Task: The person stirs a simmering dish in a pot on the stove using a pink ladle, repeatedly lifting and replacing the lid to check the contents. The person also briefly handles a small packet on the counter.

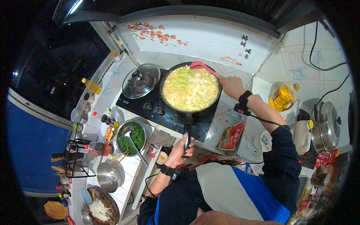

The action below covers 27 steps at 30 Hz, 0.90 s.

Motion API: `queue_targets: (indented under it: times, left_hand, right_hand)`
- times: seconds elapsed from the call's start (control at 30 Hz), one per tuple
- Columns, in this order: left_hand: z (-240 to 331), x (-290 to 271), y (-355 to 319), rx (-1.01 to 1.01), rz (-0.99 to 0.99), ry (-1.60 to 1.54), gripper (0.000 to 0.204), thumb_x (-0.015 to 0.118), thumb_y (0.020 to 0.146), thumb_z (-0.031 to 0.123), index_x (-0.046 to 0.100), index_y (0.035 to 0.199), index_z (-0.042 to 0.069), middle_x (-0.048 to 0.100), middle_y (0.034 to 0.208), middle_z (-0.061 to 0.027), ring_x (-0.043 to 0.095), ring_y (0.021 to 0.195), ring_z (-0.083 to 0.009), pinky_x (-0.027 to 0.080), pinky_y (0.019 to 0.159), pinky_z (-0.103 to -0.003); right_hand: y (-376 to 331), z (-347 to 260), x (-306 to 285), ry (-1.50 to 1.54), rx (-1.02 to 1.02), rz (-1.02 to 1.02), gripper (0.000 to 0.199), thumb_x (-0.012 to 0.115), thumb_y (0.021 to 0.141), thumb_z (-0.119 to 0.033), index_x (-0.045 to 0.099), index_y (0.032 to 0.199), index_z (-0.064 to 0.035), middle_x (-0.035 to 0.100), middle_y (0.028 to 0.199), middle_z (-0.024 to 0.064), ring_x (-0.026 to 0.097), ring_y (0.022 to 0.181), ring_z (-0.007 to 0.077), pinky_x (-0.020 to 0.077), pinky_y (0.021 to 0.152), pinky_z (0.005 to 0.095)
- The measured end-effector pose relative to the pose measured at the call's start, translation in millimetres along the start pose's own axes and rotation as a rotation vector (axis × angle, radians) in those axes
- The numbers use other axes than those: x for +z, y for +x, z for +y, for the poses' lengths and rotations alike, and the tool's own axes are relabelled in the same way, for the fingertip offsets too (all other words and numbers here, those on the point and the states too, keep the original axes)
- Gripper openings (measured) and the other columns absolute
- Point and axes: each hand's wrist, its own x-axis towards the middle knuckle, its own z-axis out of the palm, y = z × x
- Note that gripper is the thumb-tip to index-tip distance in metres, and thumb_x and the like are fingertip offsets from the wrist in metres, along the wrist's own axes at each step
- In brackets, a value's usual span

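Observation:
A dark frying pan (161,92) on the black cooktop (144,110) is full of a pale yellow, soupy mix with light green leafy pieces. My left hand (180,152) is wrapped round the pan's black handle (188,125), which points toward me. On the far right side of the pan, my right hand (231,86) is closed on a pink cooking spoon (200,65). The spoon's rounded head lies at the pan's far rim; whether it dips into the food is hard to tell. To the left, a glass lid (140,80) with a dark knob rests on the cooktop.
At left stand a bowl of greens (137,135) with a slotted spoon (134,144), a steel bowl (108,176), and a cutting board (112,204) bearing white shreds. An oil jug (281,98), a red packet (230,137) and a steel pot (325,125) sit on the right.

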Motion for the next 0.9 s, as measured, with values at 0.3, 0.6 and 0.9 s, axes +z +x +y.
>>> queue_targets:
  times: [0.3,0.6,0.9]
  left_hand:
    - [1,1,-1,-0.003,0.001,0.008,0.039,0.04,0.095,0.041,0.048,0.104,0.004,0.041,0.07,0.0005,0.033,0.054,-0.0071,0.027,0.045,-0.02]
    - [1,-4,2,-0.007,-0.053,-0.007,0.038,0.039,0.096,0.04,0.046,0.106,0.004,0.042,0.073,-0.0006,0.034,0.055,-0.0087,0.029,0.048,-0.022]
    - [-1,-3,1,-0.006,-0.017,0.013,0.038,0.039,0.096,0.039,0.046,0.106,0.003,0.042,0.073,-0.0006,0.034,0.055,-0.0089,0.029,0.048,-0.022]
  right_hand:
    - [-11,-15,19,0.338,0.044,-0.142,0.037,0.037,0.091,-0.025,0.043,0.128,-0.0198,0.062,0.074,0.0152,0.059,0.065,0.036,0.0456,0.058,0.0486]
    - [-69,-4,-85,-0.041,-0.249,-0.147,0.048,0.051,0.078,-0.013,0.048,0.126,-0.0164,0.058,0.061,0.0071,0.06,0.056,0.0251,0.0421,0.047,0.0384]
    - [-72,-6,-41,-0.083,-0.337,-0.115,0.047,0.05,0.079,-0.012,0.049,0.125,-0.0196,0.056,0.057,0.0032,0.058,0.052,0.0218,0.0394,0.044,0.0356]
